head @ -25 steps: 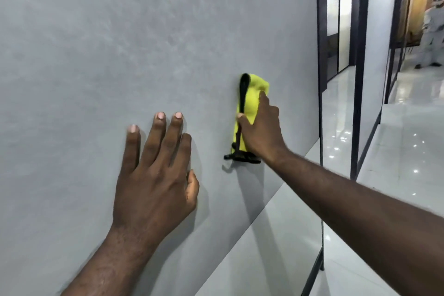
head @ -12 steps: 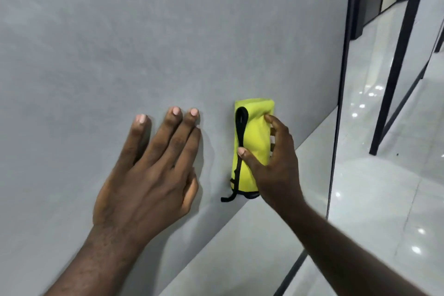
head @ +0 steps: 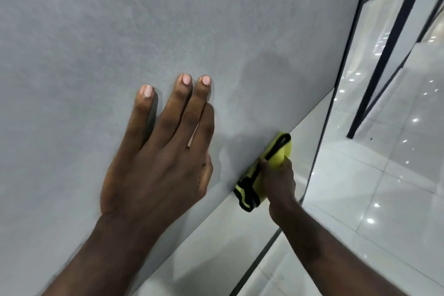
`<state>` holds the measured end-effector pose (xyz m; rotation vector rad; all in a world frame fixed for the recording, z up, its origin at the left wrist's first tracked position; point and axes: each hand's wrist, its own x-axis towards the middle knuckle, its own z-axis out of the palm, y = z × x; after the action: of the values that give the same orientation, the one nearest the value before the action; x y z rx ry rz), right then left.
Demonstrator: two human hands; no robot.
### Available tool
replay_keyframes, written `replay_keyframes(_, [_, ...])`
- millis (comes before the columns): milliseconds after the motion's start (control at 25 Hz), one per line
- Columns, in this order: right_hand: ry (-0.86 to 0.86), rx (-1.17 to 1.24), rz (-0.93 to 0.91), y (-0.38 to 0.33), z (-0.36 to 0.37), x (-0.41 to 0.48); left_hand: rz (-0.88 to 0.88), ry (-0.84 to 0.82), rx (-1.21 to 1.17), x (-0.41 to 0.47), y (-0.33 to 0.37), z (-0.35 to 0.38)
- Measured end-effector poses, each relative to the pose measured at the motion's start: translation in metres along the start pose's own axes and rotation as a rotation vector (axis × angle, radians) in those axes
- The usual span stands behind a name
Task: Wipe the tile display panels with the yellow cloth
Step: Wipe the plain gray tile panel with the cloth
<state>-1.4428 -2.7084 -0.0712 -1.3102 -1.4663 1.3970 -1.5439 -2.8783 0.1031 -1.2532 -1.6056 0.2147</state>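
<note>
L hand [head: 158, 151] flat on grey tile panel [head: 96, 31], fingers [head: 180, 108] straight & spread, gripping nothing. Prob bracing body wt while leaning low. Right of it, yellow cloth [head: 285, 150], folded into a pad, pressed on the panel's bottom edge at the seam w/ lighter panel [head: 228, 235] below. R hand [head: 278, 180] clenched round the fold, black strap by the thumb; likely stops the pad slipping. Reads as low end of a stroke, near panel's rt edge. Far rt: glossy floor [head: 384, 187], black frame post [head: 389, 50].
</note>
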Motion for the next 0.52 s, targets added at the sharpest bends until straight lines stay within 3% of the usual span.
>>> replay_keyframes(160, [0.045, -0.048, -0.403, -0.031, -0.006, -0.002, -0.078, 0.038, -0.120, 0.010, 0.009, 0.005])
replay_keyframes(280, [0.051, -0.031, -0.158, -0.040, -0.015, 0.027, -0.103, 0.061, -0.212, 0.025, 0.017, 0.007])
replay_keyframes(320, [0.052, -0.029, -0.166, -0.049, -0.020, 0.034, -0.106, 0.063, -0.217, 0.032, 0.019, 0.008])
replay_keyframes(440, [0.065, -0.045, -0.628, -0.098, -0.039, 0.046, -0.124, 0.068, -0.152, 0.067, 0.029, 0.009])
replay_keyframes(520, [0.097, -0.025, -0.685, -0.111, -0.050, 0.085, -0.136, 0.064, -0.166, 0.099, 0.040, 0.012])
